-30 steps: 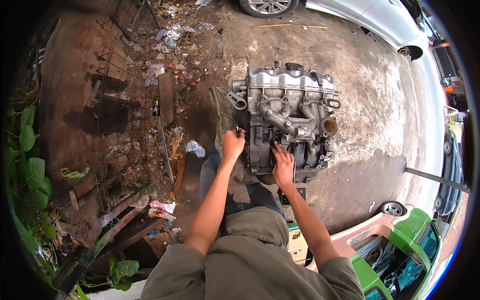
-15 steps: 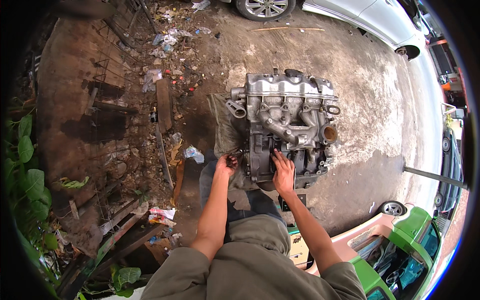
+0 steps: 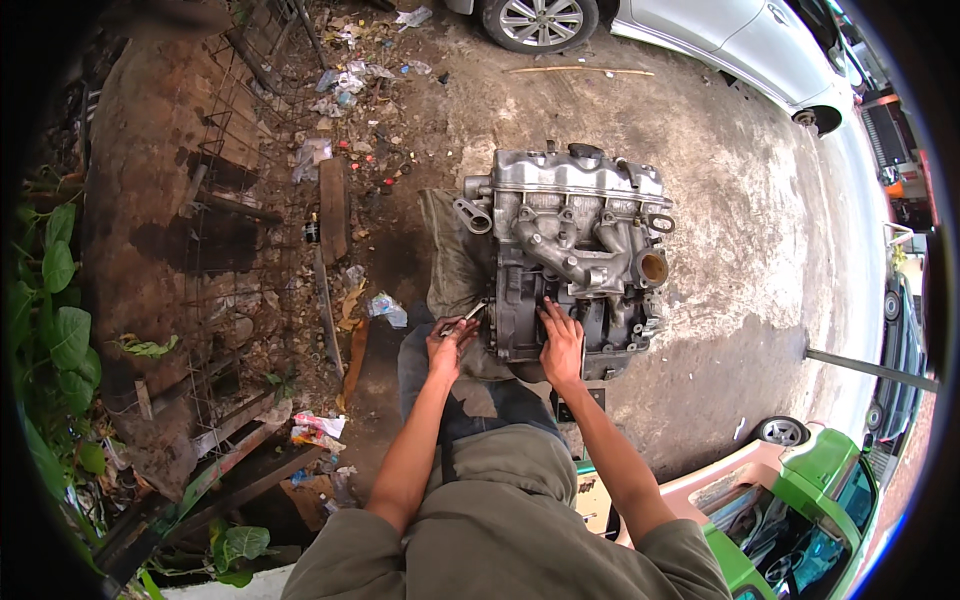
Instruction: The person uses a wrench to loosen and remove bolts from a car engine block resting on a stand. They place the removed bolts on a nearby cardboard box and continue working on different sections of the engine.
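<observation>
A metal engine (image 3: 578,178) with a ribbed silver cover, branched manifold (image 3: 575,262) and dark lower block (image 3: 517,325) sits on a greenish-grey cloth (image 3: 443,250). My left hand (image 3: 448,345) is closed on a slim metal tool (image 3: 474,312), probably a wrench, which points up-right to the block's left edge; its working end is too small to make out. My right hand (image 3: 562,347) rests on the block below the manifold, fingers stretched out, partly covering the surface under them.
Scattered litter (image 3: 388,309), wooden boards (image 3: 333,208) and rusty mesh (image 3: 205,180) lie left, beside leafy plants (image 3: 62,300). A silver car (image 3: 720,40) stands at the top, a green vehicle (image 3: 820,455) at the lower right. A metal bar (image 3: 870,369) juts in from the right.
My left hand has moved down and left, away from the block's upper left, and the tool in it now shows more. My right hand has shifted slightly down and left on the block.
</observation>
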Demonstrator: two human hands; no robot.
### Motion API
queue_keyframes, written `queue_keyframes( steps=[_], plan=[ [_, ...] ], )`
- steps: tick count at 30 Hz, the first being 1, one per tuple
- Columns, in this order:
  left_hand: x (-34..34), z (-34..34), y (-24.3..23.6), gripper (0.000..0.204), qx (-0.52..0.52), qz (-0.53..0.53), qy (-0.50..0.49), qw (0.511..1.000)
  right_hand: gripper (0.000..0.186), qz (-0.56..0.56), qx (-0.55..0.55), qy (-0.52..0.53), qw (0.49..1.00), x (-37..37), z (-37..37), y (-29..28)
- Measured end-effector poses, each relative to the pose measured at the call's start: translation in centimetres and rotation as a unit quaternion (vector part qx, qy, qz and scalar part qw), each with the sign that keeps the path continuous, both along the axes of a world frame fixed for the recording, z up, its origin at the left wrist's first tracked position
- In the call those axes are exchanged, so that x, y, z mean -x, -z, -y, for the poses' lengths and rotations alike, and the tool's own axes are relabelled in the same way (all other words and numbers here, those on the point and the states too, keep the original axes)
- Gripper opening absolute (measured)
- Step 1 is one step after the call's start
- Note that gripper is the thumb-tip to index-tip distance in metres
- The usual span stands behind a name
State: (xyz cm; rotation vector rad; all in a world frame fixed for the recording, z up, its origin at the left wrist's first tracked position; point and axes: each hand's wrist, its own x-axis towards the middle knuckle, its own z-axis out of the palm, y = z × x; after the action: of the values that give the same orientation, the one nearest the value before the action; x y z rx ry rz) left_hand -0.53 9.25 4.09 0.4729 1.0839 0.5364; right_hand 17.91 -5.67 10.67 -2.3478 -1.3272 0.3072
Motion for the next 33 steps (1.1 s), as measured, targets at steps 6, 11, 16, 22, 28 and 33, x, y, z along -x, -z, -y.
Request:
queue_keyframes(
  steps=[6, 11, 16, 22, 28, 33],
  plan=[
    [-0.5, 0.1, 0.3, 0.013, -0.149, -0.061, 0.088, 0.983, 0.06, -0.017, -0.027, 0.004, 0.999, 0.0, 0.0, 0.5],
    [-1.1, 1.2, 0.9, 0.017, -0.243, -0.127, 0.128, 0.953, 0.06, -0.015, -0.029, -0.001, 0.999, 0.0, 0.0, 0.3],
    [-1.9, 1.9, -0.9, 0.029, -0.419, -0.266, 0.164, 0.852, 0.055, -0.013, -0.017, 0.0, 1.0, -0.1, 0.0, 0.2],
    [-2.3, 1.6, -3.6, 0.046, -0.518, -0.286, 0.204, 0.78, 0.059, -0.017, -0.035, 0.0, 0.999, 0.0, 0.0, 0.5],
    [-2.9, 2.6, -4.3, 0.043, -0.474, -0.311, 0.217, 0.794, 0.059, -0.018, -0.028, 0.001, 0.999, 0.0, 0.0, 0.3],
    [-3.4, 3.4, -3.8, 0.044, -0.486, -0.319, 0.208, 0.787, 0.06, -0.011, -0.026, 0.002, 1.0, 0.0, 0.0, 0.3]
  ],
)
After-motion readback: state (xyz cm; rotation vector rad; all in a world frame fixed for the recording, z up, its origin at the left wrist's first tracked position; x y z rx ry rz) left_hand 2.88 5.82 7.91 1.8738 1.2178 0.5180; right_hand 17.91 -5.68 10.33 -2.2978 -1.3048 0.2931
